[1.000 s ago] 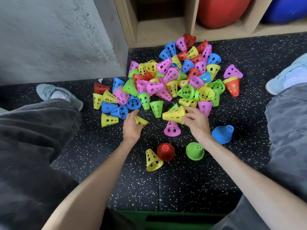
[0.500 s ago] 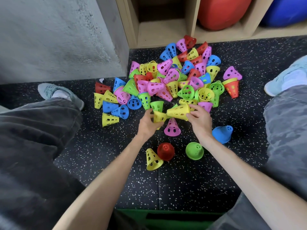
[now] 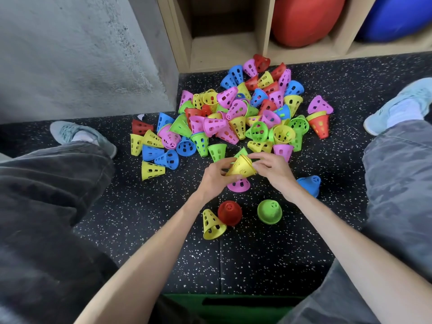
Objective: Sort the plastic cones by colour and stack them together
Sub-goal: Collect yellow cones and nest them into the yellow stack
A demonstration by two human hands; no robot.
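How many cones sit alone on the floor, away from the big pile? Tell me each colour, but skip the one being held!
yellow cone: 1
red cone: 1
green cone: 1
blue cone: 1
pink cone: 1
Total: 5
Left out: held yellow stack

Both hands (image 3: 243,174) hold yellow cones (image 3: 242,166) (nested) above floor (image 3: 145,220).

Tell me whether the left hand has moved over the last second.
Yes. The left hand moved right, toward the upright pink cone, meeting the right hand.
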